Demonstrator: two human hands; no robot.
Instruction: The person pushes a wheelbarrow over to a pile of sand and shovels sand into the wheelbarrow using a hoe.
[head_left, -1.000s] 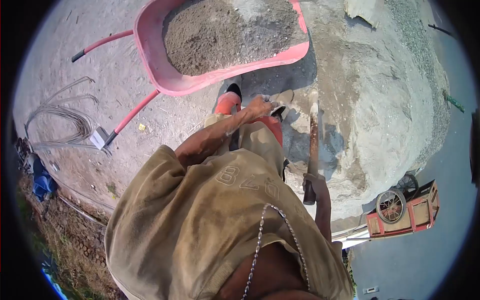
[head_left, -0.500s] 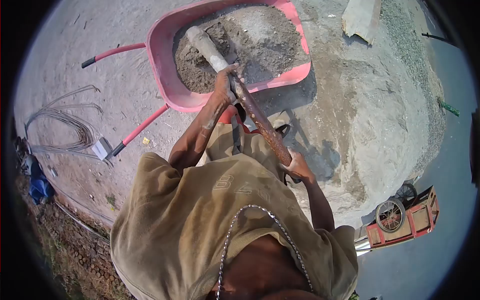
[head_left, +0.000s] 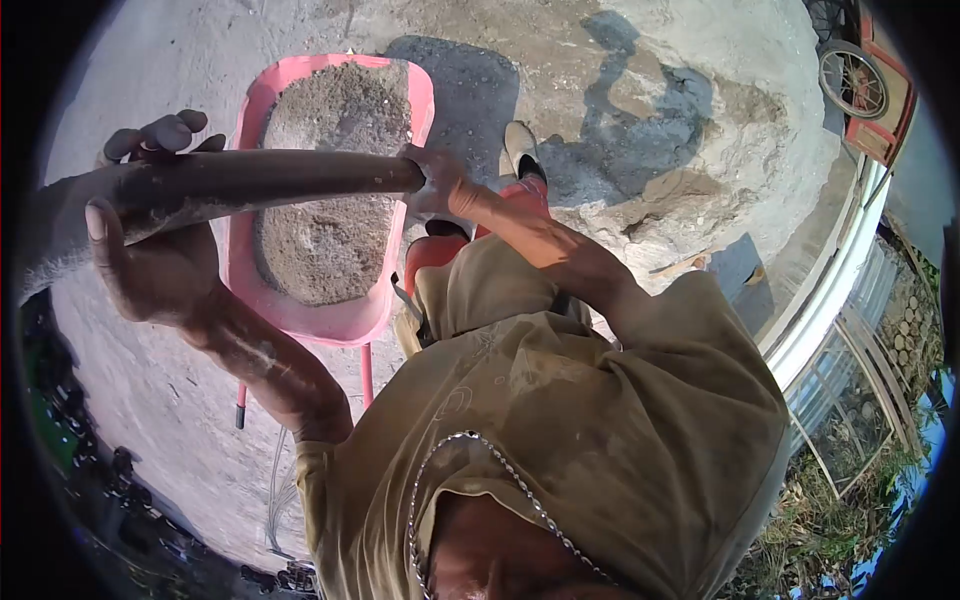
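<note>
A long, thick brown tool handle (head_left: 290, 178) is raised nearly level across the left part of the view, above the wheelbarrow. Its pale, cement-caked end runs out at the left edge, and the working head is hidden. My left hand (head_left: 160, 260) holds the handle near that end from below, fingers curling over the far side and thumb along the near side. At the other end of the handle, my right hand (head_left: 437, 183) is wrapped tightly round the tip. Beneath lies a pink wheelbarrow (head_left: 245, 240) filled with grey-brown sand or mortar mix (head_left: 330, 250).
A pale heap of sand or powder (head_left: 740, 150) rises to the right, my shadow falling across it. A red cart with a spoked wheel (head_left: 853, 80) stands at the upper right. White panels (head_left: 830, 290) and wooden poles lie along the right side.
Both hands have swung the tool up and left, out of the wheelbarrow's mix to a raised level position. My body has turned, so the wheelbarrow appears further left and rotated.
</note>
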